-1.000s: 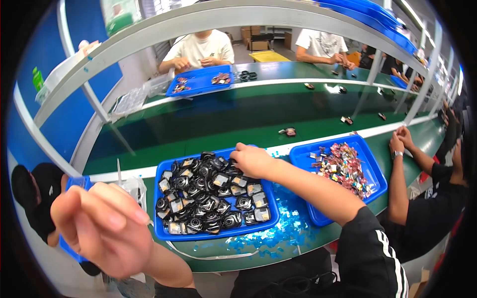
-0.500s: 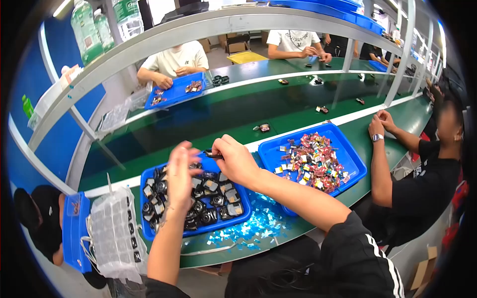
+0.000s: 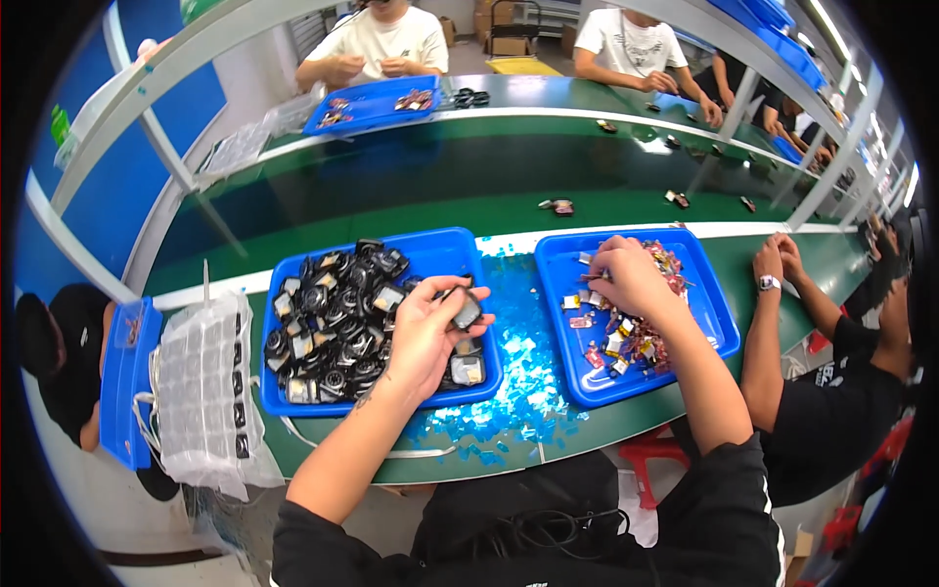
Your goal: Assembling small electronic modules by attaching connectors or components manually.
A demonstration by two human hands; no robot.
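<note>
I've got one black case point(image 3: 469, 312) in my left hand point(image 3: 427, 328), gripped between thumb and fingers, its grey face turned up; it sits above the right side of the left tray point(image 3: 486, 383). Under it lies a heap of cases point(image 3: 337, 318), black with some greyish faces. My right hand point(image 3: 629, 279) is down at the small parts point(image 3: 626, 342) in the right tray point(image 3: 560, 338), fingers bent; I can't tell whether they pinch one. Blue bits point(image 3: 528, 377) lie scattered on the green bench point(image 3: 489, 467) between the two trays. Left of the left tray is a clear pocketed sheet point(image 3: 201, 386) with black pieces along one edge. Beyond the trays runs the dark green belt point(image 3: 391, 186), a few parts on it. To my right, a co-worker's hands point(image 3: 778, 259) are close together.
</note>
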